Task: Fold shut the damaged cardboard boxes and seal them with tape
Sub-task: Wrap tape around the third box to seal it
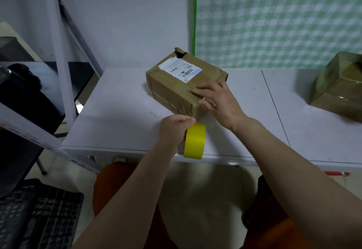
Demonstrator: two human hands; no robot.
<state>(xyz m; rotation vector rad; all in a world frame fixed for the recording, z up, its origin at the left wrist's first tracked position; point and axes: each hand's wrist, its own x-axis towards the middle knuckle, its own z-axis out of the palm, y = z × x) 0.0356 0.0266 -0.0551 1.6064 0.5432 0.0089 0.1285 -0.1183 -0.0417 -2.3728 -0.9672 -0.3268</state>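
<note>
Your brown cardboard box with the torn far corner (182, 84) sits on the white table (117, 123), near its middle and just ahead of you. Your right hand (217, 103) lies on the box's near corner with its fingers (201, 89) spread flat, pressing the creased, already-taped edge down. Your left hand (172, 131) grips the yellow roll of tape (195, 141), its fingers curled round the roll at the table's near edge, just below the box.

The box looks light and soft: the board is wrinkled, so it will likely give under hard pressure. Keep your palm on the top face near the seam, not on the ragged hole at the far corner (179, 53). The roll is stiff; hold it by its rim.

A white shipping label (181, 70) with barcodes lies on top; its print is too small to read. A second brown cardboard box (340, 86) stands well apart at the right.
</note>
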